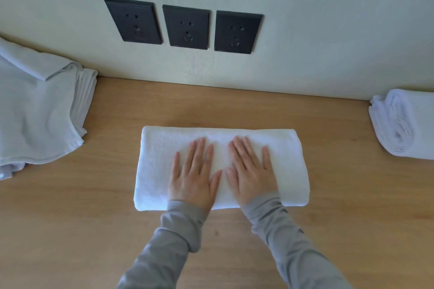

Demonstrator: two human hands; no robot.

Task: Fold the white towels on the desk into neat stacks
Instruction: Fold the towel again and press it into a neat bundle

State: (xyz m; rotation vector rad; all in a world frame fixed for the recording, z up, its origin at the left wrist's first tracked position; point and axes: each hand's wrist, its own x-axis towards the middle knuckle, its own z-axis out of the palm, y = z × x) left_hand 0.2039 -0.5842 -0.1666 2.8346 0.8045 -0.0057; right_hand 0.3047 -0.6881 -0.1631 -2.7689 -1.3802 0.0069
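Observation:
A white towel [159, 164], folded into a wide rectangle, lies flat in the middle of the wooden desk [94, 218]. Both of my hands lie palm down on top of it, side by side, fingers straight and pointing toward the wall. My left hand [193, 176] presses the towel's middle left and my right hand [250, 171] its middle right. A loose pile of unfolded white towels [40, 110] sits at the desk's left edge. A stack of folded white towels [404, 122] sits at the far right against the wall.
The desk butts against a pale wall [328, 30] that carries three black power sockets [185, 27] above the towel. Bare wood shows between the middle towel and each side pile, and in front near my grey sleeves.

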